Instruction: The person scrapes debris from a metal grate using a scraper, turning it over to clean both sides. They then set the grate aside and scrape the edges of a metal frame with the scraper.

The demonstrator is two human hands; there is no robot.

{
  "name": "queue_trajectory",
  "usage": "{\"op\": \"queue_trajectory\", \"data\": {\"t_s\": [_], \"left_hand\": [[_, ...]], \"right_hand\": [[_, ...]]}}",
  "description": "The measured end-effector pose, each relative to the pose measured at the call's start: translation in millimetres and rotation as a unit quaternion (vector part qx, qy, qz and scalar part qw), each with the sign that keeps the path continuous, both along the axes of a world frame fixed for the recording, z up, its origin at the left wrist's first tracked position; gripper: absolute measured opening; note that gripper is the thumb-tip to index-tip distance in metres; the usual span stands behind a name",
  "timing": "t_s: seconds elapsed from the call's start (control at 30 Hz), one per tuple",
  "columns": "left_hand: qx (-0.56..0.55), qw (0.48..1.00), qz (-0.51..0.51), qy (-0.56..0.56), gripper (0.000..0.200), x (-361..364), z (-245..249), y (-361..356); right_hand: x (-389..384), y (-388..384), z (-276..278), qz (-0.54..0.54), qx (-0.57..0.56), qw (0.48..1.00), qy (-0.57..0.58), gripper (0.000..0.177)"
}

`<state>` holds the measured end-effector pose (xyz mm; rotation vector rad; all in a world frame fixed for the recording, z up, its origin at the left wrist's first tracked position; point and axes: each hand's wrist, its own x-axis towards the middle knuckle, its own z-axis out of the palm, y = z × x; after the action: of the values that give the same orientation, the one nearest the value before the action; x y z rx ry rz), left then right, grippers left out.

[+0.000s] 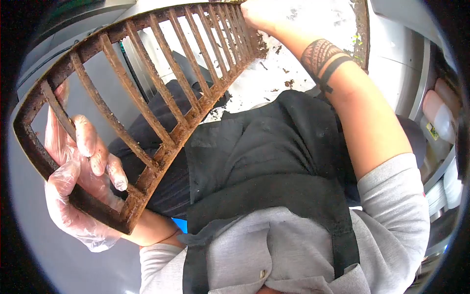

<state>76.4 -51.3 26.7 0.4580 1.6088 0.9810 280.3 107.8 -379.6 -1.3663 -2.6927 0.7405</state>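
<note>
A long rusty metal grate (134, 92) with many crossbars stretches from the lower left to the top centre, tilted up off the surface. My left hand (83, 171), in a clear plastic glove, is wrapped round the grate's near left end, with fingers curled through the bars. At the far end, my right hand (252, 15) reaches the grate at the top of the view. Most of its fingers are out of sight, so its grip cannot be made out. White sheeting (264, 81) strewn with dark flakes lies beyond the grate.
A black apron (254, 157) covers my lap. A rusty edge (361, 34) borders the white sheeting on the right. Clear plastic bottles (438, 115) stand on a shelf at the far right. Grey flooring (44, 255) shows at the lower left.
</note>
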Motion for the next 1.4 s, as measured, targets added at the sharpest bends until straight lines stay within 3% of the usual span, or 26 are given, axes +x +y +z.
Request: {"op": "queue_trajectory", "data": {"t_s": [0.03, 0.17, 0.27, 0.33, 0.43, 0.57, 0.67, 0.83, 0.97, 1.2, 1.27, 1.33, 1.4], "left_hand": [[0.001, 1.000, -0.001, -0.001, 0.093, -0.1, 0.5, 0.1], [-0.001, 1.000, 0.002, 0.006, 0.095, -0.7, -0.5, -0.5], [-0.002, 1.000, 0.000, 0.012, 0.095, -7.2, -2.2, -6.2], [0.006, 1.000, -0.010, 0.019, 0.095, -6.3, -3.0, -6.8], [0.003, 1.000, -0.006, 0.031, 0.094, -2.4, -0.8, -4.5], [0.007, 1.000, 0.012, 0.017, 0.092, -0.4, -2.9, -5.5], [0.000, 0.999, 0.012, 0.032, 0.091, 1.1, -2.1, -3.4], [-0.012, 0.999, 0.018, 0.030, 0.090, 3.0, -2.1, -0.6], [0.001, 0.999, 0.027, 0.027, 0.090, 6.6, -2.7, -1.7], [0.007, 0.998, 0.043, 0.055, 0.091, 7.6, -3.9, -2.0], [0.004, 0.998, 0.031, 0.050, 0.091, 5.0, -3.0, -0.2], [-0.003, 0.999, 0.023, 0.042, 0.091, 3.7, -3.0, -0.6], [-0.002, 0.999, 0.027, 0.040, 0.092, 1.8, -4.1, -0.3]], "right_hand": [[1.7, 4.4, -1.6, 0.063, 0.003, 0.996, -0.068, 0.017], [22.1, 15.8, -8.9, 0.175, 0.066, 0.980, -0.069, 0.018], [34.4, 10.5, 5.1, 0.147, 0.057, 0.987, -0.041, 0.019], [36.2, 7.9, 12.9, 0.051, 0.016, 0.997, -0.058, 0.020], [29.2, 6.0, 16.6, 0.037, 0.009, 0.998, -0.046, 0.020], [4.8, 1.3, -26.3, 0.006, -0.015, 0.999, -0.043, 0.021], [-7.8, -3.7, -36.7, 0.004, 0.046, 0.999, -0.027, 0.023], [8.8, -2.9, 18.5, -0.130, -0.106, 0.984, -0.059, 0.023], [18.1, 4.6, 1.7, -0.156, -0.081, 0.984, 0.012, 0.024], [-7.7, 67.5, -50.9, 0.050, -0.077, 0.993, -0.075, 0.019], [-11.0, 82.2, -28.9, 0.215, -0.084, 0.955, -0.184, 0.019], [-12.4, 98.3, -36.4, 0.314, -0.084, 0.914, -0.242, 0.019], [-9.3, 102.4, -26.9, 0.297, -0.097, 0.917, -0.246, 0.017]]}}
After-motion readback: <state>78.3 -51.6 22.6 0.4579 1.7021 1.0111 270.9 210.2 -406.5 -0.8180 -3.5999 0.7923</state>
